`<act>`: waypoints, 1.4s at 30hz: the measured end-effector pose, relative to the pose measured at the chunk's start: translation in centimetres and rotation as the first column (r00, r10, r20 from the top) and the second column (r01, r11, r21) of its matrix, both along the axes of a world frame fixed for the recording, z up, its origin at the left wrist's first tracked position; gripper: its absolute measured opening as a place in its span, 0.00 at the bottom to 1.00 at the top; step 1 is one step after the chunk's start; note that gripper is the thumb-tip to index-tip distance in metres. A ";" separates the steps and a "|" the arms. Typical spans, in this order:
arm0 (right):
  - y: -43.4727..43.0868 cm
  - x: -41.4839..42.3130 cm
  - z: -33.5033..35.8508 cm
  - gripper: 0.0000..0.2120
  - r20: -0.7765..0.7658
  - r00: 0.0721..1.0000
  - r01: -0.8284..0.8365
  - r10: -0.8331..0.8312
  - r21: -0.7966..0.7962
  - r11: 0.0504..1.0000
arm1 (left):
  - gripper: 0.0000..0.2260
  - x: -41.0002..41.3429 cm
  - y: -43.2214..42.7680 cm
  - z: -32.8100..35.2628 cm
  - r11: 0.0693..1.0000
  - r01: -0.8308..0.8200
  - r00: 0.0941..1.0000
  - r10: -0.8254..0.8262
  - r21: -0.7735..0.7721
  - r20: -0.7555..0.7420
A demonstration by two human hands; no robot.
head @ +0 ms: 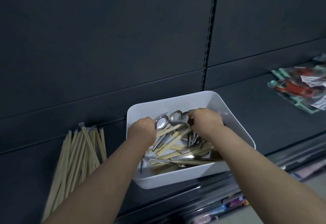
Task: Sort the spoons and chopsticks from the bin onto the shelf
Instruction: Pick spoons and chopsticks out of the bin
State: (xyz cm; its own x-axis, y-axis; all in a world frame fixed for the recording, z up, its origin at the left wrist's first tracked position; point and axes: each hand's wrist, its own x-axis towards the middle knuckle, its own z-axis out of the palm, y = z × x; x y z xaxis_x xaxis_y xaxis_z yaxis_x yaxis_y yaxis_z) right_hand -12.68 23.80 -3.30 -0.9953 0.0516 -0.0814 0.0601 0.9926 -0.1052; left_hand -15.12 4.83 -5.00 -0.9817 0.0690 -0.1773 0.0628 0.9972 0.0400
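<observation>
Inside the white plastic bin (167, 103), left hand (142, 130), right hand (205, 123) among shiny spoons (161, 123), wooden chopsticks (173, 136); grips hidden, can't tell.

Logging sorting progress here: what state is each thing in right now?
white bin: on shelf, holds mixed spoons and chopsticks
chopstick pile: lying on shelf, left of bin
left hand: in bin, fingers curled, grip hidden
right hand: in bin, fingers curled, grip hidden
packaged goods: lying on shelf, far right
</observation>
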 end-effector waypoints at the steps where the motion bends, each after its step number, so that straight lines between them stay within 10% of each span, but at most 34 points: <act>1: -0.2 -0.4 -0.3 0.15 0.019 1.000 -0.016 0.015 0.020 1.000 | 0.09 0.0 0.0 -0.2 1.000 -0.008 1.000 0.008 0.019 -0.003; 9: 0.4 -0.5 -0.2 0.16 0.032 0.998 -0.047 0.046 0.031 0.998 | 0.03 -0.7 0.2 -0.9 0.971 -0.139 0.990 0.129 0.194 0.059; 16: 1.8 0.1 0.9 0.10 -0.080 0.989 0.090 -0.124 -0.340 0.936 | 0.08 -1.5 0.7 0.1 0.875 -0.169 0.979 0.201 0.453 -0.022; 23: -2.8 0.5 5.1 0.02 -0.399 0.899 -0.117 -0.178 -0.611 0.783 | 0.09 0.1 -2.4 3.5 0.669 -0.100 0.917 0.349 0.737 -0.192; 30: -16.1 0.3 6.0 0.05 -0.253 0.961 -0.264 0.113 -0.715 0.648 | 0.06 4.6 -14.8 5.1 0.607 -0.252 0.824 0.543 0.754 -0.162; 42: -42.7 2.6 -0.4 0.08 -0.041 0.926 -0.316 0.376 -0.632 0.708 | 0.05 14.4 -41.9 0.1 0.483 -0.565 0.641 0.767 0.669 -0.013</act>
State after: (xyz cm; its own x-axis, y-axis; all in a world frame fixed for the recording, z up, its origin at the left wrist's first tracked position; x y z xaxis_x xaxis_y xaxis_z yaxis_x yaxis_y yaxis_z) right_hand -10.07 -18.88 -3.70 -0.9206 -0.3866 -0.0544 -0.2361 0.6622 -0.7112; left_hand -0.68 -37.04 -4.93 -0.7604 -0.6453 -0.0733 -0.5023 0.5129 0.6962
